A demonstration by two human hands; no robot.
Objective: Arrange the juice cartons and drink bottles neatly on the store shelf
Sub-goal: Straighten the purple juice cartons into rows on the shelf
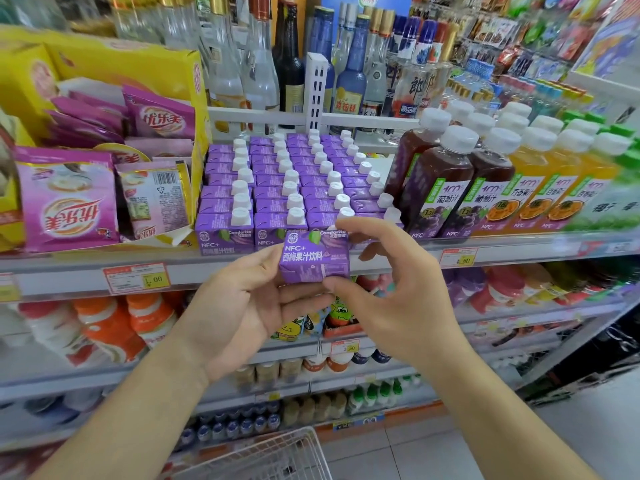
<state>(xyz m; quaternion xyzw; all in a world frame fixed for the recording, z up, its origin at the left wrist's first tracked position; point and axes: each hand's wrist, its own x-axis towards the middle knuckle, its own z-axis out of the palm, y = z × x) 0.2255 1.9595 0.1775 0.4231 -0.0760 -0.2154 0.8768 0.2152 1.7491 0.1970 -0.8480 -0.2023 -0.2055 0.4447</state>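
the held purple carton (pixel 314 257) reads "nfc+ 西梅果汁饮料" and "condorita"; pink sachets (pixel 65 206) at left read "优乐美"; dark juice bottles (pixel 437 188) at right read "葡萄汁", "nfc".

I'm looking at a shop aisle. Tiered shelves (pixel 519 249) carry price tags (pixel 136 278) on their front edges, with rows of identical purple cartons (pixel 277 188) and juice bottles (pixel 491 178) at centre, liquor bottles (pixel 349 71) along the top, and a wire basket (pixel 270 455) at bottom centre.
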